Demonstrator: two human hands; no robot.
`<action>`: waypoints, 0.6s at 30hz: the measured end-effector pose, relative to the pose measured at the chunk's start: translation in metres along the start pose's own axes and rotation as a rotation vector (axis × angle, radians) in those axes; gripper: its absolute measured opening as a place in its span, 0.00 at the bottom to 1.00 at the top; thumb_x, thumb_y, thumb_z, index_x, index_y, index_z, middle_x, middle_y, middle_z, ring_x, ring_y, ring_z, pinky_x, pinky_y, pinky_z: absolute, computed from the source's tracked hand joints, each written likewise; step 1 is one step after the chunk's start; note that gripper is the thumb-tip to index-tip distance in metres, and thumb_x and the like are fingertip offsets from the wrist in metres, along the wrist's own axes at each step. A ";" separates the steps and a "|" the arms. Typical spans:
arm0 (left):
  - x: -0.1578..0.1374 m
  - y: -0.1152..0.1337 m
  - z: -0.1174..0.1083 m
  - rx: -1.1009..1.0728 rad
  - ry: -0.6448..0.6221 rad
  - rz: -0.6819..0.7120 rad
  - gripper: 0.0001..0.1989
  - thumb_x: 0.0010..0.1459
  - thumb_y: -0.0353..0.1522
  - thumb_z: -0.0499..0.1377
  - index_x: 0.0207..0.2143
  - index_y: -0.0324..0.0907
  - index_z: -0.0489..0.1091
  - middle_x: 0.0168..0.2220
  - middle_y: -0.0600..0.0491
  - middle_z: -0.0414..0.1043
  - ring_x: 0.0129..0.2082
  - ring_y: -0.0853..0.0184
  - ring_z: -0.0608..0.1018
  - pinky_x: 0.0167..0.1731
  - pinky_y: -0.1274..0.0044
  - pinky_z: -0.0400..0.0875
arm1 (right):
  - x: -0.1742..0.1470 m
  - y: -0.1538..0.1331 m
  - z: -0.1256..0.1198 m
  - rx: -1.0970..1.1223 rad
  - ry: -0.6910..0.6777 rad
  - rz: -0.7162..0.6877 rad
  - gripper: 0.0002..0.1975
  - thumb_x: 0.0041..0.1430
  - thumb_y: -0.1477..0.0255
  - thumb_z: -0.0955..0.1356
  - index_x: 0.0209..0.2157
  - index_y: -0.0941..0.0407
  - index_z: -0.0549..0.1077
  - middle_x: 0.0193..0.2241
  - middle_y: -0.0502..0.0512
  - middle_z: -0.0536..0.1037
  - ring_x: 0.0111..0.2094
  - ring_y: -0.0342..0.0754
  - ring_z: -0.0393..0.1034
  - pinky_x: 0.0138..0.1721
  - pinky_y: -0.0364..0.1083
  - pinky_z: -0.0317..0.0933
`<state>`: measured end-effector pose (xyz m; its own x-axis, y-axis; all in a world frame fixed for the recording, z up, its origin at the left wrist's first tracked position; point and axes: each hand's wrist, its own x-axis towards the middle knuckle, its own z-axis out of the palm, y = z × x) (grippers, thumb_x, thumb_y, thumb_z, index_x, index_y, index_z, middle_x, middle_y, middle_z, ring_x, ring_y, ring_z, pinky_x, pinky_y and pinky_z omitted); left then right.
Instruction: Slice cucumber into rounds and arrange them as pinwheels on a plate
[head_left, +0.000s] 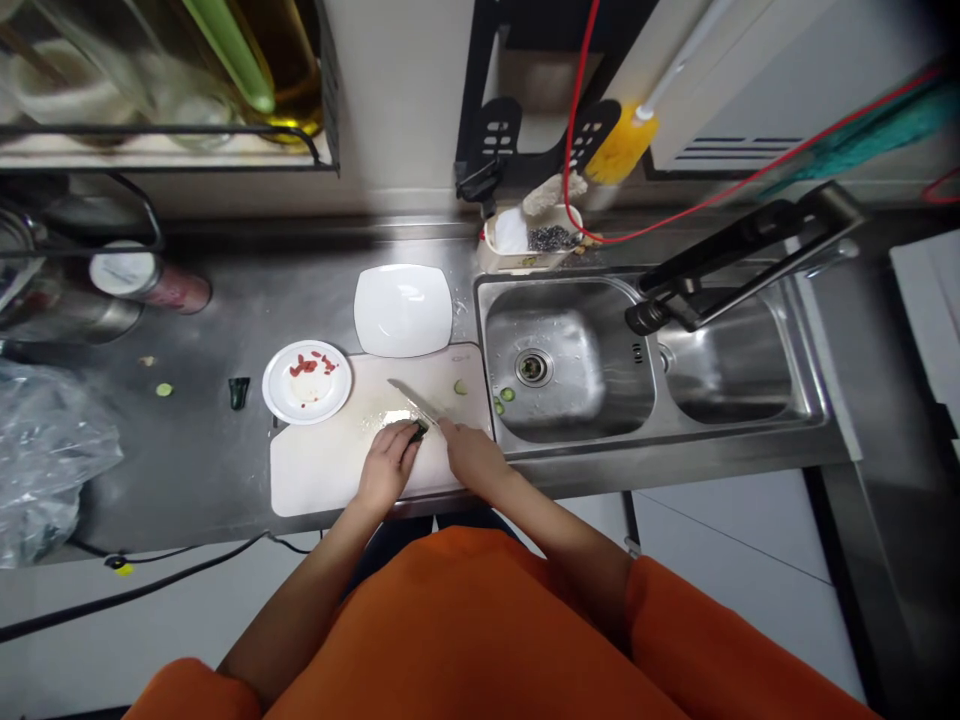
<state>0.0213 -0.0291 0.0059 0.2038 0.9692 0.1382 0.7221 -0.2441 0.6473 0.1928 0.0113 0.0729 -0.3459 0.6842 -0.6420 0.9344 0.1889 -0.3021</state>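
On the white cutting board point(315, 470), my left hand point(388, 465) is closed over a dark green piece of cucumber point(419, 431), most of it hidden by the fingers. My right hand point(474, 458) grips a kitchen knife point(414, 398); its blade points away and to the left, beside the cucumber piece. A pale green slice point(460, 387) lies near the board's right edge. Touching the board's far left corner is a round white plate point(271, 398) with small red pieces point(313, 364). Behind the board sits a white squarish plate point(403, 310) with nothing on it.
To the right is a double steel sink point(585, 350) with green slices point(507, 394) in it and a black faucet point(720, 250) above. A dark green end piece point(238, 392), a slice point(163, 389), a plastic bag point(52, 460) and a lidded jar point(150, 275) are on the left.
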 end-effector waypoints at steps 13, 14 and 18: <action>-0.009 0.001 0.011 0.092 0.089 0.028 0.11 0.61 0.30 0.53 0.45 0.40 0.70 0.42 0.46 0.74 0.45 0.62 0.73 0.48 0.67 0.67 | -0.051 0.010 -0.003 -0.050 -0.108 -0.015 0.22 0.60 0.79 0.57 0.56 0.54 0.57 0.39 0.60 0.74 0.36 0.50 0.73 0.34 0.44 0.62; -0.010 0.001 0.012 0.100 0.092 0.028 0.11 0.60 0.30 0.53 0.44 0.40 0.70 0.42 0.46 0.74 0.45 0.62 0.73 0.48 0.67 0.67 | -0.054 0.010 -0.003 -0.051 -0.118 -0.016 0.22 0.60 0.79 0.57 0.56 0.55 0.57 0.39 0.60 0.74 0.36 0.50 0.73 0.33 0.44 0.62; -0.010 0.001 0.012 0.107 0.093 0.033 0.11 0.60 0.30 0.53 0.45 0.40 0.70 0.42 0.46 0.73 0.45 0.61 0.73 0.48 0.67 0.67 | -0.058 0.009 -0.007 -0.046 -0.130 0.005 0.20 0.61 0.79 0.56 0.55 0.56 0.57 0.38 0.60 0.74 0.36 0.50 0.73 0.32 0.43 0.61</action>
<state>0.0279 -0.0396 -0.0041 0.1700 0.9581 0.2307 0.7832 -0.2734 0.5584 0.2215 -0.0219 0.1120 -0.3470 0.5885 -0.7303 0.9379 0.2201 -0.2683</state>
